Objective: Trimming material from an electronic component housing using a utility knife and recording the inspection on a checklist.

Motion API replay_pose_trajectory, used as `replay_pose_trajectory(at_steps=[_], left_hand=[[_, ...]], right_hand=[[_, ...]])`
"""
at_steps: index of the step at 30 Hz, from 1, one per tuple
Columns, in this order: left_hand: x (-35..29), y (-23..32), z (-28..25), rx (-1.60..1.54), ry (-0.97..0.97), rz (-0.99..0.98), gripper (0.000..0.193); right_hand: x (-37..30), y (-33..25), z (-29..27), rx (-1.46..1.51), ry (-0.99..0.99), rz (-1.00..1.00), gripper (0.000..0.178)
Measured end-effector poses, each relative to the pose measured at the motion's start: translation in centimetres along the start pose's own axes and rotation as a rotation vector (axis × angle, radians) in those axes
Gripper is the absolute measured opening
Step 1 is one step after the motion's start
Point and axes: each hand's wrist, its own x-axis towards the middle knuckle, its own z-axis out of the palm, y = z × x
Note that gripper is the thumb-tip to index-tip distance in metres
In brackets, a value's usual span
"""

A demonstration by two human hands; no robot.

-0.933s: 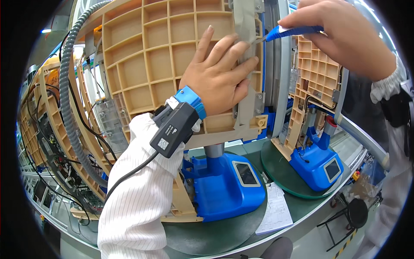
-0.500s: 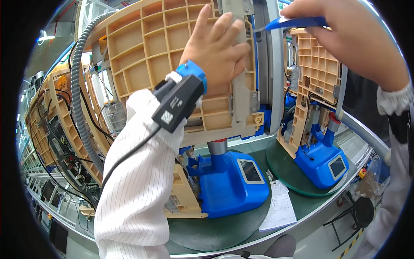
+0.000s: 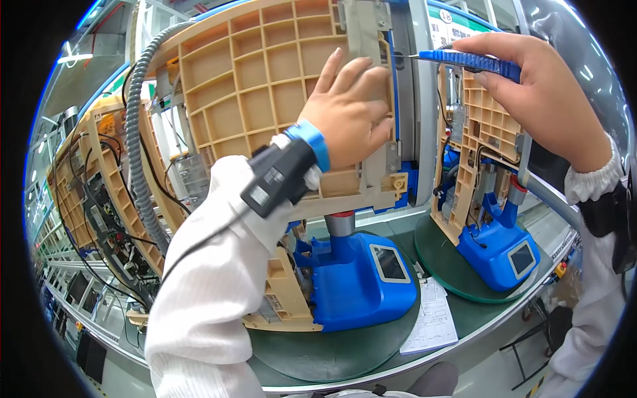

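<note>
My left hand (image 3: 352,109) lies with spread fingers against a large beige ribbed panel (image 3: 249,69), near the metal strip on its right side. It grips nothing. In my right hand (image 3: 537,86) is a screwdriver (image 3: 468,60) with a ridged blue handle and a thin metal shaft. It is held nearly level, its tip pointing left at the panel's right edge and the grey upright profile (image 3: 416,126). Whether the tip touches anything, I cannot tell. Below the panel stands a blue base (image 3: 361,292) with a small dark screen (image 3: 390,264).
A green round turntable (image 3: 325,361) carries the blue base. Papers (image 3: 434,318) lie to its right. A second machine with a blue base (image 3: 494,255) stands on another turntable at right. A grey corrugated hose (image 3: 135,132) and an opened unit with wiring (image 3: 113,232) are at left.
My view has shifted slightly, and the panel and left hand appear lower and to the right. My right hand has turned the screwdriver, which now shows its ridged handle and points almost straight left.
</note>
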Motion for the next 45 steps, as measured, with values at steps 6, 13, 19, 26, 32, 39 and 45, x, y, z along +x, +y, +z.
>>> replay_pose_trajectory(at_steps=[6,13,19,26,32,39,45], left_hand=[[4.2,-7.2,-2.8,-0.433,0.054,-0.566,0.039],[6.6,-7.4,-3.7,-0.371,-0.459,-0.671,0.049],[6.1,-7.8,-3.2,-0.458,-0.452,-0.677,0.041],[5.9,-7.7,-3.5,-0.472,-0.432,-0.678,0.036],[5.8,-7.8,-2.9,-0.438,-0.416,-0.664,0.034],[6.3,-7.9,-2.9,-0.458,-0.483,-0.69,0.039],[6.5,-7.6,-3.9,-0.457,-0.499,-0.697,0.036]], right_hand=[[0.7,-1.0,0.9,0.305,-0.065,0.188,0.033],[1.5,-0.8,4.4,0.366,0.012,0.039,0.031],[2.0,-1.2,4.7,0.311,0.0,0.085,0.031],[2.1,-0.3,5.0,0.253,-0.032,0.033,0.033],[2.3,-0.8,5.0,0.232,-0.037,0.035,0.033],[2.5,-1.5,5.8,0.117,0.005,-0.04,0.035],[2.4,-0.8,2.0,0.238,0.015,0.17,0.032]])
